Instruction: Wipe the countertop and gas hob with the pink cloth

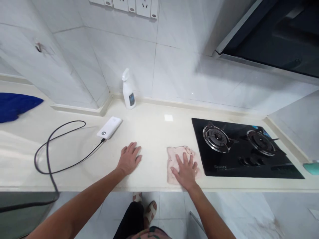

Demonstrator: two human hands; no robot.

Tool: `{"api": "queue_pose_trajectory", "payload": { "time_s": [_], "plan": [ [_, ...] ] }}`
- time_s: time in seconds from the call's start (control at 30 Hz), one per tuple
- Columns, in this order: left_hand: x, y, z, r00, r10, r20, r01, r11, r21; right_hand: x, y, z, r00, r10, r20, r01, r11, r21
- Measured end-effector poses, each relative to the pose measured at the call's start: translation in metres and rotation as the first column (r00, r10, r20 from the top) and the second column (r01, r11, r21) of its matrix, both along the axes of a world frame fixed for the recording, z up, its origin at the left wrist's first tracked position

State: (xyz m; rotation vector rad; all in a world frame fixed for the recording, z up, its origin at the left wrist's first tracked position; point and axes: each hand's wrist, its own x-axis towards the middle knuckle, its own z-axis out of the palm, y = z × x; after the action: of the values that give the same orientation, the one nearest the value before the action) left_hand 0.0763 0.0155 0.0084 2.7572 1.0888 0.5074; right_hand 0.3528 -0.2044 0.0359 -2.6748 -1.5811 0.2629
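Note:
A thin pink cloth [172, 176] lies spread on the cream countertop [152, 132], just left of the gas stove. My right hand [186, 170] presses down on it, palm flat and fingers spread. Further left, my left hand [129, 158] rests flat on the bare counter with its fingers apart, holding nothing. Behind that hand is a white power bank [110, 127] with a black cable [72, 166] plugged into its near end. A white spray bottle [128, 94] stands upright by the back wall.
The black two-burner gas stove [231, 166] fills the right of the counter, under a dark range hood [281, 36]. A blue cloth [17, 105] lies at far left, a green item [311, 168] at far right. Wall sockets [124, 6] are above.

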Motion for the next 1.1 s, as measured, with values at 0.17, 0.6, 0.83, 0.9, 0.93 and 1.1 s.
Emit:
{"api": "queue_pose_trajectory", "payload": {
  "time_s": [0.17,0.6,0.83,0.9,0.93,1.1],
  "plan": [
    [-0.007,0.005,-0.001,0.998,-0.020,0.061,0.022,0.999,-0.035,-0.135,0.034,0.011,0.818,0.519,-0.248,-0.507,0.854,0.113],
    [-0.007,0.016,-0.005,0.983,-0.016,0.185,0.028,0.998,-0.064,-0.005,-0.090,-0.046,0.874,0.472,0.119,-0.487,0.847,0.216],
    [-0.025,-0.061,0.020,0.965,-0.019,0.263,0.039,0.997,-0.071,0.101,-0.158,-0.032,0.891,0.368,0.264,-0.384,0.923,0.007],
    [-0.040,-0.109,0.027,0.951,-0.028,0.309,0.069,0.990,-0.122,0.063,-0.129,-0.025,0.911,0.356,0.206,-0.353,0.934,-0.052],
    [-0.048,-0.134,0.029,0.948,-0.042,0.316,0.093,0.984,-0.148,0.034,-0.109,-0.022,0.913,0.377,0.154,-0.370,0.926,-0.074],
    [-0.075,-0.211,0.033,0.938,-0.105,0.331,0.158,0.978,-0.138,-0.138,0.009,-0.004,0.831,0.526,-0.179,-0.544,0.836,-0.073]
  ]
}}
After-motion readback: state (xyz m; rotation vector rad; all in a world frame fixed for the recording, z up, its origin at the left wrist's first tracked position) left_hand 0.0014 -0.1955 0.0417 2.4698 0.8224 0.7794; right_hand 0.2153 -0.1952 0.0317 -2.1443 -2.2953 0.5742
